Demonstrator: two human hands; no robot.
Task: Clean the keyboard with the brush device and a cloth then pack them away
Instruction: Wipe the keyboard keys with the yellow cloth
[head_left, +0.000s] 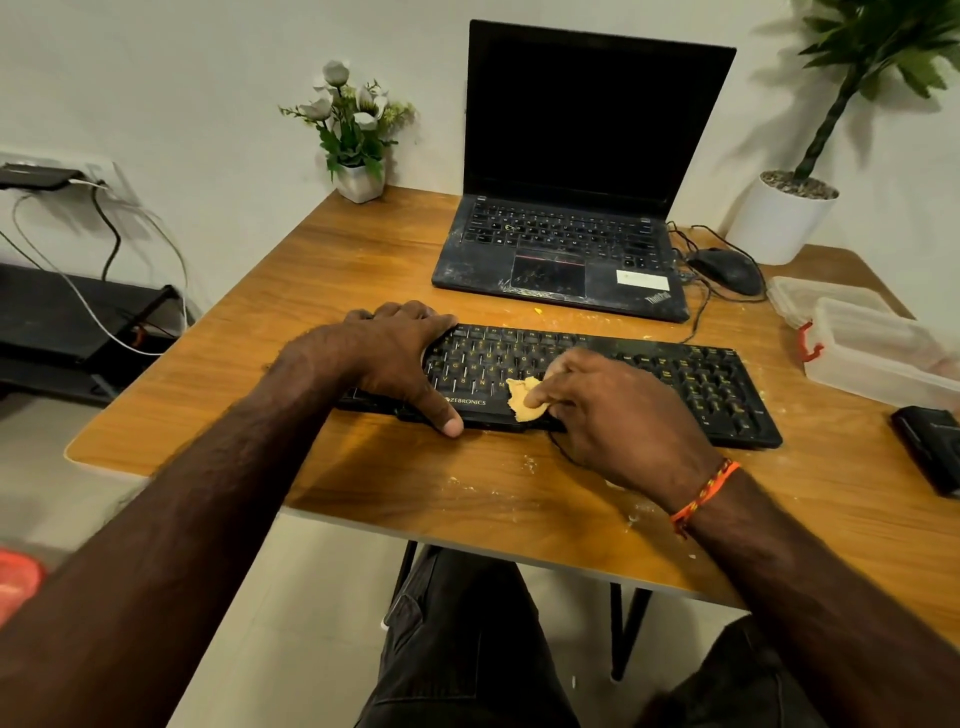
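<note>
Nearest the lens, dark trousers (467, 649) below the counter edge, both forearms reaching up and forward over it. Right hand (618, 415) clenched round a small yellow cloth (524, 399), pinching it between thumb and fingers and pressing it onto the front edge of the black Zebronics keyboard (675, 379), near the space bar. Orange thread band (704, 493) on the right wrist. Left hand (400, 358) grasping the keyboard's left end, fingers hooked over the far edge, thumb against the near edge. Keyboard lying flat across the middle of the wooden counter (311, 291), slightly angled, its right end nearer the camera.

Pale crumbs (524, 462) scattered on the counter in front of the keyboard. Behind the keyboard, an open ThinkPad laptop (566, 249) with dark screen and dusty palm rest. Just right of the laptop, a black wired mouse (727, 270). Further right, a clear plastic box (878, 358) with a red latch, its lid (821, 299) beside it. Black device (930, 441) at the right edge, cut off by the frame. White pot of artificial flowers (358, 135) at the far left corner; larger potted plant (789, 208) at the far right.
</note>
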